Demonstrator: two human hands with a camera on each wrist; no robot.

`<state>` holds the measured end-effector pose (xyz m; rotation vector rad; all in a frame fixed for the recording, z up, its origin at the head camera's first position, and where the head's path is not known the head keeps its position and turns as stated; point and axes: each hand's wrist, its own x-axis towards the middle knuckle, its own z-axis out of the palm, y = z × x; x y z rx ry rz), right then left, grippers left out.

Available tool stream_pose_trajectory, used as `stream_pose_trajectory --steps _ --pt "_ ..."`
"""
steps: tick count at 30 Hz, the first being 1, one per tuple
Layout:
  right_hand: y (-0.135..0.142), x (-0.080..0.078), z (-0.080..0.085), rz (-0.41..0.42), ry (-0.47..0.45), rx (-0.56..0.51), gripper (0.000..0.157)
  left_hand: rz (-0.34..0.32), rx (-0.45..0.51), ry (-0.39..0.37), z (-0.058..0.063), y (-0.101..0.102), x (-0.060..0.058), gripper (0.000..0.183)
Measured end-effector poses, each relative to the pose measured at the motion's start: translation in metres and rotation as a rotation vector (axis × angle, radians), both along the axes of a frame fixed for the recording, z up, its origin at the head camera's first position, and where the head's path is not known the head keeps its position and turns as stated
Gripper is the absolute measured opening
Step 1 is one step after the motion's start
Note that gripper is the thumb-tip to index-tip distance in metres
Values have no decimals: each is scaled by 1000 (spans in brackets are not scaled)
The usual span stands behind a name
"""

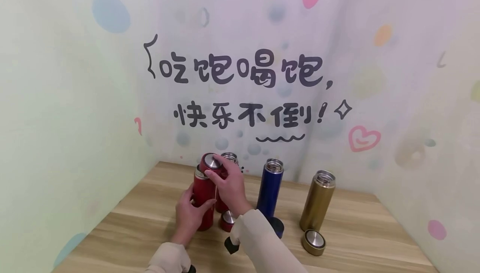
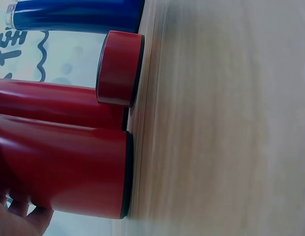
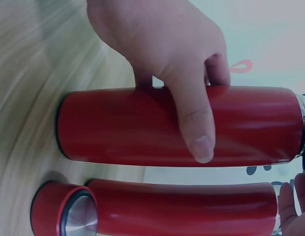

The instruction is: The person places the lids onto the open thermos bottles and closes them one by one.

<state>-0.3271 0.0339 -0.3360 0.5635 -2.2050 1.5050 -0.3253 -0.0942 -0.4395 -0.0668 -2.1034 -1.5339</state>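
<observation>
My left hand grips the front red thermos bottle round its body, with the thumb across it in the right wrist view. The bottle stands upright on the table, its steel neck partly showing. Over its mouth, my right hand holds a red lid with a silver top, tilted and shifted to the right of the neck. Right behind stands a second red thermos bottle, lidless and partly hidden by my right hand. A second red lid sits on the table before it.
To the right stand an uncapped blue thermos bottle and an uncapped gold one. A dark blue lid, partly behind my right sleeve, and a gold lid lie before them. A printed curtain borders the wooden table.
</observation>
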Motion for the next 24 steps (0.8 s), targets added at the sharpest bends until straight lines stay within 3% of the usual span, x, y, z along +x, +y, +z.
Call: stream_pose_trajectory --steps 8,15,24 --pt "-4 -8 8 51 13 121 49 1 -17 -3 3 -1 -1 75" --pt "-4 -11 18 167 -61 186 46 10 -10 26 2 -5 -1 74" --pt "7 -12 23 242 -142 298 44 4 -1 48 -1 -2 -1 73"
